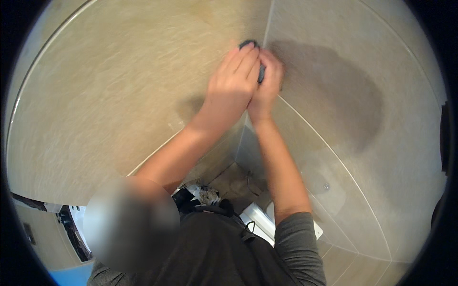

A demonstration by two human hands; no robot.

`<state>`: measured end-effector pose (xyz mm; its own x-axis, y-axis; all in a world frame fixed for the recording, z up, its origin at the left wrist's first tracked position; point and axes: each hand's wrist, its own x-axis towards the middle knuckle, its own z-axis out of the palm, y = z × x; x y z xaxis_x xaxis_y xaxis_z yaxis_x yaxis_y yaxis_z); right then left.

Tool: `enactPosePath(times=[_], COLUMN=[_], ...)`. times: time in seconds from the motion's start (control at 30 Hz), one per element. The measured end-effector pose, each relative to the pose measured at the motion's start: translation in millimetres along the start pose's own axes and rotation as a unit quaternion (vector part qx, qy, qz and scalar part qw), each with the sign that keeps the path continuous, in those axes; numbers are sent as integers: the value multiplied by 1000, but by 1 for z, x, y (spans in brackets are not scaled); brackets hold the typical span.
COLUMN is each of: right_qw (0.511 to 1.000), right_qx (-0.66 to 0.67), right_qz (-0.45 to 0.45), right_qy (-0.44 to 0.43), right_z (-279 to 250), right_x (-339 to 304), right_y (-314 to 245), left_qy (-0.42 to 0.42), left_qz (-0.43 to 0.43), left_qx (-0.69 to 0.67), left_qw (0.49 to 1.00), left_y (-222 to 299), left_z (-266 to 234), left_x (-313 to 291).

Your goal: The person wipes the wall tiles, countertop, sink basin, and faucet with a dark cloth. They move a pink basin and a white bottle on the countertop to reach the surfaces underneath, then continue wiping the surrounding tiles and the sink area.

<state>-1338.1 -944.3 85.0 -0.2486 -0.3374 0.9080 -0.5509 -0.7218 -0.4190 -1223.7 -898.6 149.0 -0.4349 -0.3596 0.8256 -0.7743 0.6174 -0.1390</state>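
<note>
Both my arms reach up to a corner where two beige tiled walls meet. My left hand [232,83] lies over a dark grey thing [261,74], its fingers together and pressing it toward the corner. Close against it, my right hand [268,78] has its fingers curled round the right side of the same thing. Only small dark edges show at the fingertips and between the hands, so whether it is a cloth, a sponge or a pad cannot be made out. The left wall [124,86] is streaked with pale marks.
Light joint lines [329,143] run between the wall tiles. Below my arms, a cluttered heap [205,193] of white and dark items lies at the foot of the corner. A white boxy fixture [257,221] stands beside my body. A small round metal fitting [326,187] sits on the right wall.
</note>
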Motion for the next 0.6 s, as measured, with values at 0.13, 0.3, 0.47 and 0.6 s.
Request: enactPosePath(times=[0.13, 0.3, 0.47, 0.6], right_qw=[994, 986, 987, 994], right_qx=[27, 51, 92, 97], right_qz=[104, 159, 124, 52], right_qy=[28, -20, -38, 9], right_z=[19, 7, 2, 26], right_x=[-79, -123, -93, -112], right_y=[3, -16, -58, -74], left_qy=[-68, -133, -80, -91], left_qz=[16, 11, -48, -74], left_qx=[13, -26, -79, -74], left_qw=[997, 991, 993, 990], left_y=[7, 8, 9, 5], left_z=[24, 13, -29, -67], left_x=[-65, -105, -100, -113])
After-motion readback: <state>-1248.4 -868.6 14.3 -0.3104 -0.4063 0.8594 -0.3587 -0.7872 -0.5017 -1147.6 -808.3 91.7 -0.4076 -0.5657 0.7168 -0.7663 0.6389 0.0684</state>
